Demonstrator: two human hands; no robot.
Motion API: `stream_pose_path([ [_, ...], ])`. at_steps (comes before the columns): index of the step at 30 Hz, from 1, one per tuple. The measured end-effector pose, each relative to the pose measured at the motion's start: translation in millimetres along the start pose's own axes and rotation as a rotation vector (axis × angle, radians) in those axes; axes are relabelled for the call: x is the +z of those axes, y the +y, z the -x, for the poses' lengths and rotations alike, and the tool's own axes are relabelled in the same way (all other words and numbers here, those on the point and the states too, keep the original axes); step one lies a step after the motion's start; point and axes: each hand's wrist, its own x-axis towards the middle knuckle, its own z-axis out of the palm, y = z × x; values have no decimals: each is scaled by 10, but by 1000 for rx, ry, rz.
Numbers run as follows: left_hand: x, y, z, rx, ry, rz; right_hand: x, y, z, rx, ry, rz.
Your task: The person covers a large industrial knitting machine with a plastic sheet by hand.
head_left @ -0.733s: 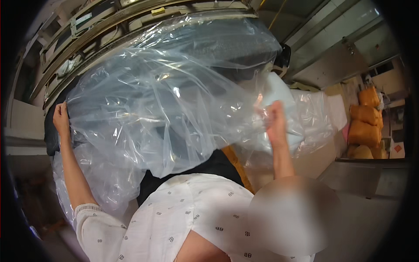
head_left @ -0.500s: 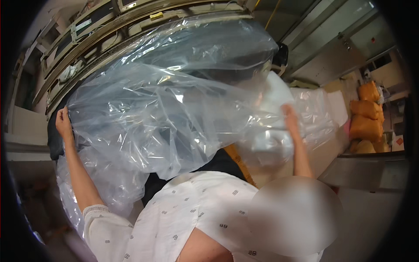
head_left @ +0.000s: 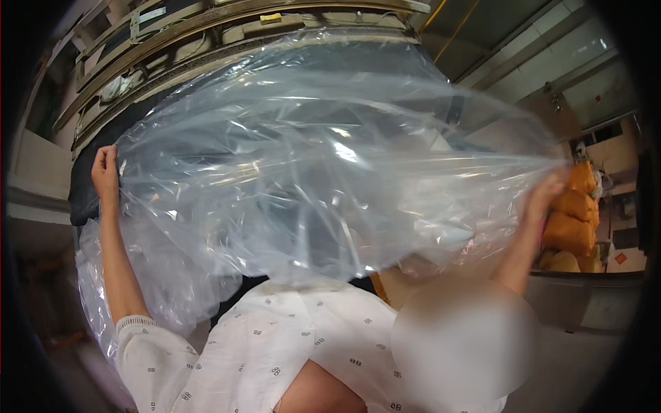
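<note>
A large, clear plastic sheet (head_left: 296, 165), wrinkled and glossy, stretches across in front of me between my two hands. My left hand (head_left: 105, 165) is closed on its left edge, fingers pinched together. Far out to the right, my right hand (head_left: 547, 193) grips the sheet's right edge, and folds run taut toward it; that hand is somewhat blurred. Dark material (head_left: 86, 189) lies beneath the plastic and shows at the left. More clear plastic hangs down in a crumpled bunch (head_left: 158, 275) beside my left forearm.
Along the far side runs a long metal machine frame (head_left: 227, 26) with a small yellow piece (head_left: 271, 18) on it. Orange bundles (head_left: 571, 220) are stacked at the right. A light brown surface (head_left: 420, 282) shows below the sheet near my right arm.
My right hand has swung outward to the right, spreading the plastic wider and tauter. My left hand keeps its hold at the left edge, slightly higher in view.
</note>
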Motion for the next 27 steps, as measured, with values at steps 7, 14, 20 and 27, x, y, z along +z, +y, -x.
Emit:
stream_pose_path([
  [7,-126,112,790,-142,83,152,885,-1339,-1744,-438,75,614],
  [14,-1764,-703,1894,-351,362,-219,1839,-2351,898,-804,-888,35],
  [20,-2664,-844,2124,-296,335,-352,1815,-2589,985,-524,-988,-365],
  [27,-2371,-962,1905,-358,323,-365,2657,-3065,343,-441,-1499,-383],
])
